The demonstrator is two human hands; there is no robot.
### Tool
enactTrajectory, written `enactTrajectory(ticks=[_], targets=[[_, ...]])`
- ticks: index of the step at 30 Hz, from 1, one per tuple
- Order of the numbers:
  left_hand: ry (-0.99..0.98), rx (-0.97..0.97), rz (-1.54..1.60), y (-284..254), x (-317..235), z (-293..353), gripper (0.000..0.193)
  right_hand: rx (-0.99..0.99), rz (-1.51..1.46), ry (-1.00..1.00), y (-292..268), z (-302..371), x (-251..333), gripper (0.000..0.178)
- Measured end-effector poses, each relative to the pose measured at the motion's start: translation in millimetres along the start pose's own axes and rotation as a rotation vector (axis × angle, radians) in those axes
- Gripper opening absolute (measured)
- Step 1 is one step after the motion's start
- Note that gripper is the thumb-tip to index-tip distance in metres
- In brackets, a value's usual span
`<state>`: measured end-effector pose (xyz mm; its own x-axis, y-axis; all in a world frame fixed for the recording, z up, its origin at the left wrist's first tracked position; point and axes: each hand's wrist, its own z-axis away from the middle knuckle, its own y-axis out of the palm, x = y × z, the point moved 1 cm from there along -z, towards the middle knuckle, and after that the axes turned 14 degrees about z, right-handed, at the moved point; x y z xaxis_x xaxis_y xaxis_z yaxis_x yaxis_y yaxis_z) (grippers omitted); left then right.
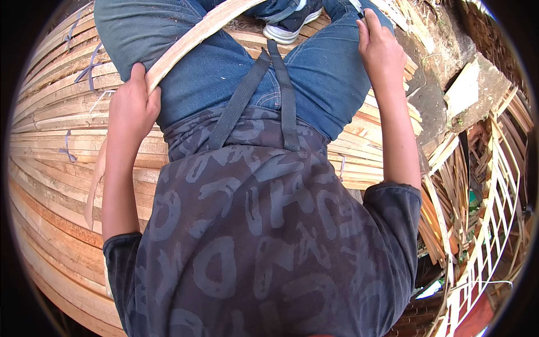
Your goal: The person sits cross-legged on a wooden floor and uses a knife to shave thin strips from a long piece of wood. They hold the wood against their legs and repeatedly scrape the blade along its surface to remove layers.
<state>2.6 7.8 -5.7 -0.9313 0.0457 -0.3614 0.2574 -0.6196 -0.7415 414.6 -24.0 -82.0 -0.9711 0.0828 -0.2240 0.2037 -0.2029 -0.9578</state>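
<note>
My left hand (133,101) is closed round the near end of a long pale wooden strip (193,39). The strip lies across my left thigh and curves up to the right, out of the top edge. At the upper right, beside my right knee, my right hand (384,53) is closed on what looks like a knife (358,8). Only a dark bit and a narrow pale part of it show past my fingers; the rest is hidden by the hand or cut off by the top edge.
Bundled wooden strips (50,151) lie beneath me and to the left, bound with bluish ties (88,72). At the right are a stone block (477,92), loose thin strips (449,185) and a pale lattice (488,224). A shoe (283,32) rests between my legs.
</note>
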Motion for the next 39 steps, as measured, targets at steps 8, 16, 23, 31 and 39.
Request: enactTrajectory(ticks=[8, 16, 23, 31, 39], targets=[[0.014, 0.013, -0.022, -3.4, -5.6, -0.9, 0.018, 0.198, 0.186, 0.158, -7.4, -33.4, -116.8, 0.04], [-0.043, -0.035, 0.079, -1.3, -7.3, -3.2, 0.02, -0.045, -0.449, 0.151, -6.8, 1.9, -43.4, 0.039], [-0.057, 0.014, 0.089, -5.0, 0.3, -6.8, 0.021, 0.029, -0.77, 0.048, -25.3, 8.9, 60.8, 0.027], [-0.021, -0.002, 0.096, -6.5, -1.1, -5.8, 0.021, 0.069, -0.626, -0.005, -16.7, 2.6, 45.4, 0.027], [-0.035, 0.021, 0.113, -9.6, -2.3, -6.7, 0.02, -0.017, -0.504, -0.017, 6.5, 3.6, 44.4, 0.026]])
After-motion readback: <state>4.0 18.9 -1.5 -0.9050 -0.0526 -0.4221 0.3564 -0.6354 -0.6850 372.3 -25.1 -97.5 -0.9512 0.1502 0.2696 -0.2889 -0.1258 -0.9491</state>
